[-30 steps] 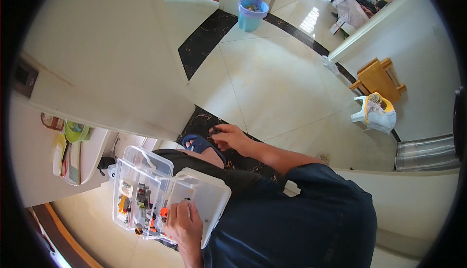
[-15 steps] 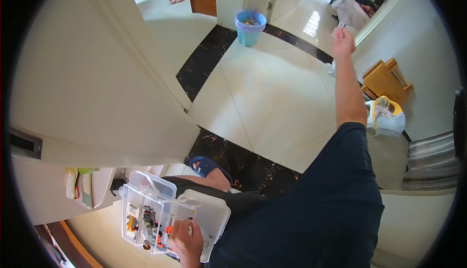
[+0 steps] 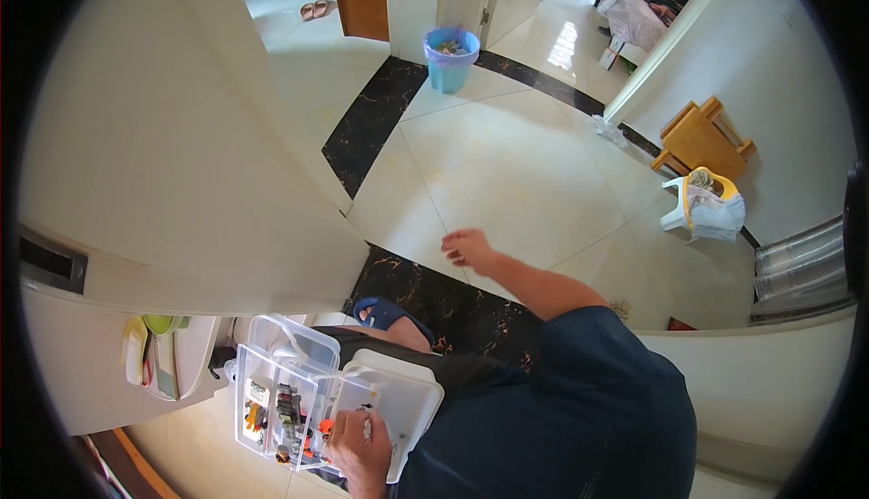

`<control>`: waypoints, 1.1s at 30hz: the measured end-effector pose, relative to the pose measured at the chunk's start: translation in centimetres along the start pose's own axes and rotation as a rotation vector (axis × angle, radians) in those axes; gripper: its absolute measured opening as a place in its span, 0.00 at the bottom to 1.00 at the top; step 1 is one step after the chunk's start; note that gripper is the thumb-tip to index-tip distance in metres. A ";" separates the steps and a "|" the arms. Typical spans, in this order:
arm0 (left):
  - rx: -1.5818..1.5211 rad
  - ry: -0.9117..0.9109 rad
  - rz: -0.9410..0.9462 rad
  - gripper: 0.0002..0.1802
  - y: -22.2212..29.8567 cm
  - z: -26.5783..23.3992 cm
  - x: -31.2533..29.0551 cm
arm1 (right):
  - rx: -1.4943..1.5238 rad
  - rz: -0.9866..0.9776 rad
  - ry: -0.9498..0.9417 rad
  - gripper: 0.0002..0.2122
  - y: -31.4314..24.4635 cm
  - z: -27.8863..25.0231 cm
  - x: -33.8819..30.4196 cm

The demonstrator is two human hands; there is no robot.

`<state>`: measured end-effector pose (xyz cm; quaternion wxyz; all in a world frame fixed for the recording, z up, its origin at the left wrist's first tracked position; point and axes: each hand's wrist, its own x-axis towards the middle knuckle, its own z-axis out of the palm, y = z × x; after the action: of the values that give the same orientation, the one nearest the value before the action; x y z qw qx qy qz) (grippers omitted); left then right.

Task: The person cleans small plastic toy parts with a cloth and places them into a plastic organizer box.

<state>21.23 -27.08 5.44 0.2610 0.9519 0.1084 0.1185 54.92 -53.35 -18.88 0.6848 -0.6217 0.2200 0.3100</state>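
On my lap rests a clear plastic box [image 3: 285, 377] with compartments. Small toy pieces [image 3: 288, 408] in grey, black, orange and yellow lie in it. A white lid or tray [image 3: 416, 389] sits against its right side. My left hand [image 3: 360, 449] is closed over the box's right edge, with a small pale piece [image 3: 367, 428] between thumb and fingers. Orange bits show beside its fingertips. My right hand [image 3: 466, 250] is raised over the floor in front of me, fingers curled together. Anything inside that hand is hidden.
A door [image 3: 190, 155] stands close on my left. Ahead is a blue bin [image 3: 450, 69] with a lilac liner. By the right wall are a folded wooden stool [image 3: 704, 140] and a white-and-yellow step stool [image 3: 674, 209] with cloth on it. My foot wears a blue slipper [image 3: 385, 311].
My right arm was stretched far forward to the right; it has come back toward me and left. My left hand stays at the box. The view has shifted slightly.
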 end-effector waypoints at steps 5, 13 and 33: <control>-0.017 -0.002 -0.022 0.08 -0.3 0.1 -0.3 | -0.163 0.118 -0.102 0.05 4.0 4.1 -4.0; -0.007 0.023 -0.038 0.08 -0.9 0.5 -0.8 | -0.262 0.153 -0.254 0.07 4.9 6.4 -6.1; 0.024 -0.017 -0.072 0.09 -1.4 0.3 -1.0 | -0.775 -0.860 -0.864 0.24 -1.7 17.7 -22.4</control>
<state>20.14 -26.32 4.29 0.2548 0.9513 0.1418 0.0998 38.69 -39.35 0.03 0.5024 -0.6734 -0.4602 0.2868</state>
